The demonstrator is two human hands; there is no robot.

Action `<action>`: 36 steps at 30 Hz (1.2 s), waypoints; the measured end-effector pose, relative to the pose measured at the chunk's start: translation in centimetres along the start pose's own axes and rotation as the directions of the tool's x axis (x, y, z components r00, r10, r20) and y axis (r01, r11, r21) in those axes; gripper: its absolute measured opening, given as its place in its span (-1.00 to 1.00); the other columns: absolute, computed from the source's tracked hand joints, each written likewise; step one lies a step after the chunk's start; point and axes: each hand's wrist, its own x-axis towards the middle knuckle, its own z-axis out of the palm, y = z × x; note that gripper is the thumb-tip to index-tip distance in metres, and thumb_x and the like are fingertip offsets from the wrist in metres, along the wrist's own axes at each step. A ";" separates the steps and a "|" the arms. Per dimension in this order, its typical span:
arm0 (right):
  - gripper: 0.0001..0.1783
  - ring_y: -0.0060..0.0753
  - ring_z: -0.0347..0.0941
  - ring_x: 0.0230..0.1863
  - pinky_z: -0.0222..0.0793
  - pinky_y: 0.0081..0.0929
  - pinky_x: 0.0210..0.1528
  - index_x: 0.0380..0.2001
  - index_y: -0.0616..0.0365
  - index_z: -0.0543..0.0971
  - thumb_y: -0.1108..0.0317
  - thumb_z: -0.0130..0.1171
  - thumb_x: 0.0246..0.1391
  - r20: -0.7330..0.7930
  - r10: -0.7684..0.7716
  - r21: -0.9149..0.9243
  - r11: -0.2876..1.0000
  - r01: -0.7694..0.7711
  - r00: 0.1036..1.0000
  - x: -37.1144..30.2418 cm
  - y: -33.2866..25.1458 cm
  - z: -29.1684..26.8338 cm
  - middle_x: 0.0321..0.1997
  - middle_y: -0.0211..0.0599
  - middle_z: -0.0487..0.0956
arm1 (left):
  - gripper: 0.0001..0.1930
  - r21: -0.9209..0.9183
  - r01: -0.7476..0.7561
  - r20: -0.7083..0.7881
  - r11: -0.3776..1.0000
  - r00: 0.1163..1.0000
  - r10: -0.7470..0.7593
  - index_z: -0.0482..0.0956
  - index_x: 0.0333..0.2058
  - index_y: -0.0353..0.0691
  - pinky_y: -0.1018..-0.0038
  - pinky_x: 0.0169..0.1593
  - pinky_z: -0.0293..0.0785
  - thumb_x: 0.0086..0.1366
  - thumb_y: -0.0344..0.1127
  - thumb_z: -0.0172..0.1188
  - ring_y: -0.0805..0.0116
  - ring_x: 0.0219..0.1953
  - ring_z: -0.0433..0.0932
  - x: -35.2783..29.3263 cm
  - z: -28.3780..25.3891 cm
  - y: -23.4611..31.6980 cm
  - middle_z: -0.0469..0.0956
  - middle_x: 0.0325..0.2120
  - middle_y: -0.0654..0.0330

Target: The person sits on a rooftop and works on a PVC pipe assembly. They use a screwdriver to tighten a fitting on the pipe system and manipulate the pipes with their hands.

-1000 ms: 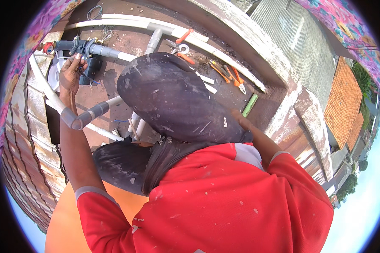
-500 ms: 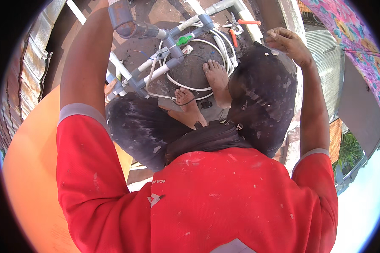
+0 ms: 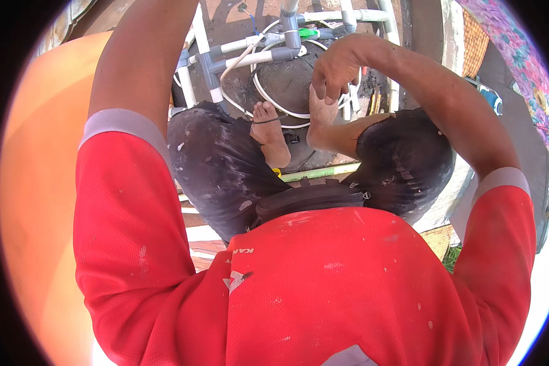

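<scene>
Here the left arm (image 3: 141,67) climbs from the red sleeve with its grey cuff up to the top edge of the view, and the left hand is out of sight past that edge, so its grip cannot be told. Beside the arm stands an orange tank (image 3: 36,183), filling the left side. Further in, white and grey pipes (image 3: 250,58) form a small frame: the nearest length runs roughly left to right, tilted slightly upward toward the right, meeting a grey upright pipe (image 3: 290,24) at a tee fitting. A green fitting (image 3: 308,32) sits just right of that joint. A white hose (image 3: 268,104) loops in a ring below the pipes, lying on a dark round lid (image 3: 287,85), its curve passing beside the bare foot (image 3: 269,131) that rests there. The dark trousers (image 3: 219,171), flecked with paint, cover both bent knees to either side of the foot. A green strip (image 3: 323,172) lies near the heel, its long axis left to right. The right hand (image 3: 335,67) hovers above the hose loop's right side, fingers (image 3: 323,91) curled downward and loosely bunched, touching or nearly touching the hose; whether it pinches anything cannot be told. Orange-handled tools (image 3: 375,100) lie just right of the hand
</scene>
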 end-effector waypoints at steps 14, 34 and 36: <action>-0.68 0.00 0.74 -0.03 0.65 -0.11 -0.03 -0.03 0.28 0.66 0.37 0.11 0.22 -0.594 -0.096 -0.150 0.989 0.007 0.799 27.7 -4.2 17.7 -0.11 0.02 0.76 | -0.63 0.077 -0.055 -0.194 0.995 0.979 0.069 0.65 0.10 -0.28 0.34 0.10 0.56 0.45 -0.19 0.24 0.27 0.00 0.64 -9.6 2.1 4.7 0.69 -0.03 0.09; -0.70 -0.03 0.71 0.07 0.64 -0.13 0.06 -0.09 0.11 0.79 0.44 0.28 0.09 -0.826 0.089 -0.077 0.960 -0.269 0.557 12.9 -0.7 8.5 0.01 -0.10 0.76 | -0.70 0.373 0.170 -0.299 0.912 0.953 -0.055 0.68 -0.06 -0.26 0.42 -0.13 0.63 0.42 -0.16 0.29 0.35 -0.24 0.68 -23.9 6.7 10.7 0.70 -0.24 0.16; -0.71 0.01 0.72 -0.02 0.65 -0.10 -0.03 -0.14 0.19 0.77 0.51 0.29 0.03 -0.884 0.029 -0.142 0.935 -0.326 0.468 7.4 1.9 6.6 -0.07 -0.03 0.76 | -0.59 0.497 0.231 -0.242 0.836 0.963 -0.122 0.69 -0.04 -0.23 0.43 -0.09 0.63 0.42 0.02 0.29 0.37 -0.18 0.69 -25.0 9.4 12.1 0.70 -0.19 0.18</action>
